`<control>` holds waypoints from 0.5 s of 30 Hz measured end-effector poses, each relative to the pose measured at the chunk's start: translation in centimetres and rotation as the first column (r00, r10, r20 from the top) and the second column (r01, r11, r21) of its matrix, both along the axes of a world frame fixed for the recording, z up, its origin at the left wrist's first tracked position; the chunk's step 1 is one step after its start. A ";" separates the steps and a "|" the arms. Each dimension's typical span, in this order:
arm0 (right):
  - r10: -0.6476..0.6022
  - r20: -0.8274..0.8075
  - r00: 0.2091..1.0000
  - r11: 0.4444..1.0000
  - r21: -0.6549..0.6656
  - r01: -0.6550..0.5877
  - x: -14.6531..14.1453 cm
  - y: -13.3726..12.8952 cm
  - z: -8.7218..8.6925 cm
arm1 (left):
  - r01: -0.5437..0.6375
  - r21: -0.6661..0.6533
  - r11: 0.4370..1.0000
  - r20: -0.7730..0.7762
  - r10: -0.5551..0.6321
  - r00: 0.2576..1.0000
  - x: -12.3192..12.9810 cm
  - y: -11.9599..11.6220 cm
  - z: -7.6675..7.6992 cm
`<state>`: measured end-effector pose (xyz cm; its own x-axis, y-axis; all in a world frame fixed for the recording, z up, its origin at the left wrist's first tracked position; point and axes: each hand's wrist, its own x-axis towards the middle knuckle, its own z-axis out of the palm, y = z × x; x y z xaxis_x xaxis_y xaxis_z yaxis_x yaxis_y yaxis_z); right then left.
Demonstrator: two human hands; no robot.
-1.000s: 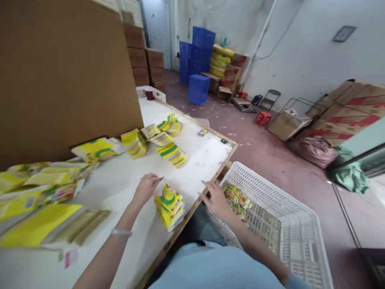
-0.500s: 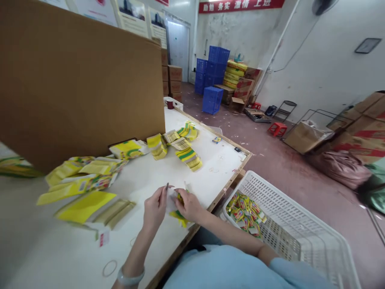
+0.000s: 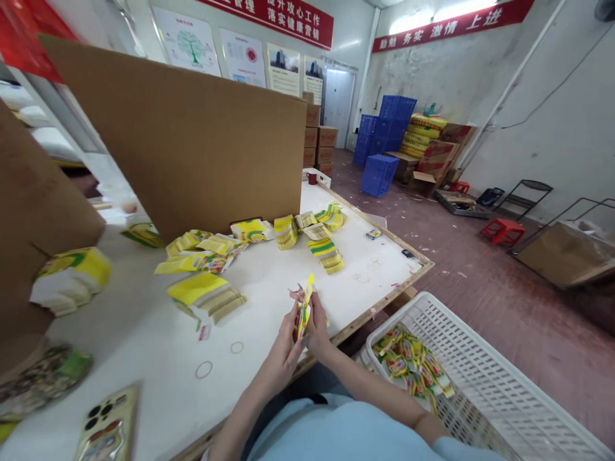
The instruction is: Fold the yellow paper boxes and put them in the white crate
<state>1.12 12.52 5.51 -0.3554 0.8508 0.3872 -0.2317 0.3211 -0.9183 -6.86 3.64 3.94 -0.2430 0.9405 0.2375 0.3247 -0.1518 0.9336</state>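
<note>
Between my two hands a yellow-and-green printed packet (image 3: 304, 310) stands on edge above the white table. My left hand (image 3: 283, 344) is closed on its near left side. My right hand (image 3: 318, 325) grips the right side, with the fingers partly hidden behind the packet. Something thin and pinkish (image 3: 298, 292) sticks out at the left fingertips; I cannot make out what it is. A fanned stack of yellow packaging (image 3: 206, 294) lies left of my hands, and a striped yellow-and-green stack (image 3: 327, 255) lies beyond them.
A white plastic basket (image 3: 480, 339) with several yellow packets (image 3: 413, 358) stands at the right. A large cardboard sheet (image 3: 202, 141) rises at the table's back. Rubber bands (image 3: 204, 369) and a phone (image 3: 108, 426) lie on the left of the table (image 3: 259, 294).
My view has swung left, bringing the phone into sight. My hands have come closer together, and the packet between them is now upright, its printed side showing.
</note>
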 end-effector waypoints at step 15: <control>0.164 -0.102 0.981 0.953 -0.239 -0.184 4.0 -0.5 -2.0 | -0.148 -0.131 0.980 0.213 0.174 0.961 2.0 -0.5 0.9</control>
<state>5.11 12.03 3.56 -0.4826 0.8512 0.2064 -0.3395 0.0355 -0.9400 -4.83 3.10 4.85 -0.4281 0.9021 0.0546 0.1184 -0.0038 0.9930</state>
